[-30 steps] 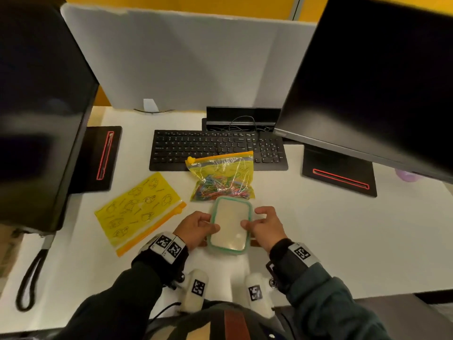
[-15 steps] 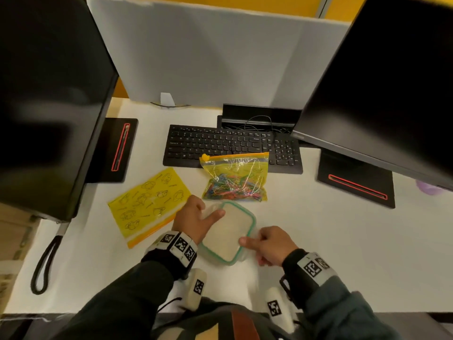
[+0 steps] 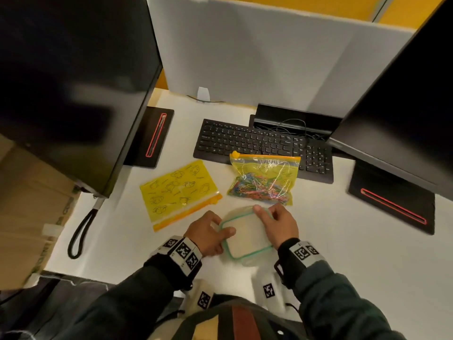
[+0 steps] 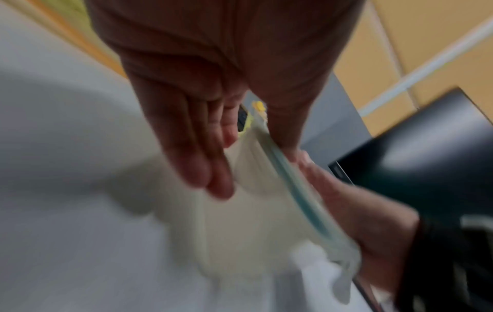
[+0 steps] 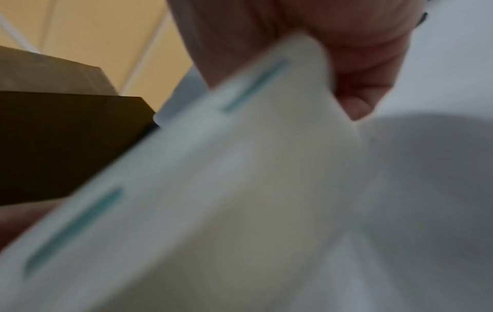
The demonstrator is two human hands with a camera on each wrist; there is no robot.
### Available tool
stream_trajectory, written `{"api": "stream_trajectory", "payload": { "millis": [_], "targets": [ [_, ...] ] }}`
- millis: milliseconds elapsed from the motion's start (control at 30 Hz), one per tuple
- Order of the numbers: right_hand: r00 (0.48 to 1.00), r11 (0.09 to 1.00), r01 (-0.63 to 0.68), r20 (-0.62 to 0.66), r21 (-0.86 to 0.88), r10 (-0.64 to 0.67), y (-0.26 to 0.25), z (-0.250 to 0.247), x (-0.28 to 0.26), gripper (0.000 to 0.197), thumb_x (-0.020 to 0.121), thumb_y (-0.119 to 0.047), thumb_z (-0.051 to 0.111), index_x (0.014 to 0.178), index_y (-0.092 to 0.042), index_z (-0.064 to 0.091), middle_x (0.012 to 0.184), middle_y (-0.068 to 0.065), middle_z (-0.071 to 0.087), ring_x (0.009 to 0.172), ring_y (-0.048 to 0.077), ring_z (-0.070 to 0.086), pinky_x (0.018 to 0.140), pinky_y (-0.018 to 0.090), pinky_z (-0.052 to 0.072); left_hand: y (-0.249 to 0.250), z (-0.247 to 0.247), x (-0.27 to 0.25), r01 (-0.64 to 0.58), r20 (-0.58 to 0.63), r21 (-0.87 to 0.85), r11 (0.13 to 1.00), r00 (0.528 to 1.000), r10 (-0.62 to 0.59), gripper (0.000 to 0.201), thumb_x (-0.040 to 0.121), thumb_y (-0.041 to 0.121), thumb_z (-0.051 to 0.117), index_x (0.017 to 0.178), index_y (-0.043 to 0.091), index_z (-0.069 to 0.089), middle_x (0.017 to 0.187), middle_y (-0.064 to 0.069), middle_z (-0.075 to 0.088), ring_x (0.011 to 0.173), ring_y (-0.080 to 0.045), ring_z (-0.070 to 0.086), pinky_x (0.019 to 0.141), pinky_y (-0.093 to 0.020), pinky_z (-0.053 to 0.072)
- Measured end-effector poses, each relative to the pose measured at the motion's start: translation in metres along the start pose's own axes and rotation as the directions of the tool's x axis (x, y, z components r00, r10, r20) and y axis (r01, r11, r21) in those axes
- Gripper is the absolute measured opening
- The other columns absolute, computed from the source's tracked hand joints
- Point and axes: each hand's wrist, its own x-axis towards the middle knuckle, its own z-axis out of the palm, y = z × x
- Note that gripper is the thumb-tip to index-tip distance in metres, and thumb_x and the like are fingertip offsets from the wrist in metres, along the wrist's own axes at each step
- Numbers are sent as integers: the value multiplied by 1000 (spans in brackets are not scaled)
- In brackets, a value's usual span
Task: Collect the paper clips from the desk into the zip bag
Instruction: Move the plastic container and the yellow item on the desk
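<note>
- White desk (image 3: 331, 241) w/ grey partition behind, black monitors at 10 and 2 o'clock, keyboard (image 3: 257, 143) at 12.
- Zip bag (image 3: 264, 180) w/ coloured paper clips (image 3: 257, 190) lies flat just below keyboard — empty yellow bag (image 3: 179, 192) at its 9 o'clock.
- Left hand (image 3: 208, 233) and right hand (image 3: 277, 223) both grip a green-rimmed lidded container (image 3: 245, 235), one per side, tilted; container sits at 6 o'clock of zip bag.
</note>
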Motion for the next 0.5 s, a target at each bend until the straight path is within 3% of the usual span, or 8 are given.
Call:
{"api": "stream_trajectory", "payload": {
  "millis": [100, 233, 267, 367, 500],
  "targets": [
    [994, 989, -102, -33, 110, 106, 3, 9, -1, 52, 78, -60, 57, 62, -17, 33, 62, 2, 42, 63, 22, 43, 57, 32, 32, -4, 3, 5, -67, -103, 0, 998, 992, 66, 33, 80, 41, 64, 95, 18, 45, 60, -3, 55, 51, -19, 53, 50, -24, 42],
    [986, 973, -163, -7, 162, 166, 5, 11, 4, 69, 67, -73, 58, 76, -5, 58, 82, 10, 62, 81, 28, 60, 78, 34, 46, -11, 6, 9, -150, -167, 49, 987, 973, 156, 35, 80, 47, 60, 97, 21, 43, 60, 3, 49, 61, -18, 50, 57, -27, 37],
    [986, 972, -162, -21, 171, 168, 4, 11, 4, 67, 66, -73, 59, 74, -6, 58, 79, 9, 61, 80, 27, 60, 77, 34, 46, -11, 6, 11, -165, -176, 60, 984, 969, 173, 34, 80, 46, 60, 96, 22, 44, 60, 4, 48, 61, -18, 51, 58, -27, 38],
    [987, 983, -94, -111, 160, 112, 0, 10, -1, 54, 72, -61, 64, 61, -16, 35, 60, 1, 43, 62, 23, 44, 61, 32, 36, -8, 1, 13, -167, -224, 135, 977, 955, 194, 34, 77, 48, 63, 94, 25, 45, 66, 7, 52, 70, -20, 55, 64, -28, 42],
    [982, 990, 15, -186, 142, 12, -3, 5, -9, 41, 74, -53, 66, 69, -20, 43, 66, -1, 52, 63, 20, 48, 64, 32, 41, -3, -11, 15, -193, -217, 262, 945, 943, 253, 30, 79, 51, 58, 94, 26, 49, 65, 6, 50, 70, -21, 51, 62, -28, 37]
  ]
}}
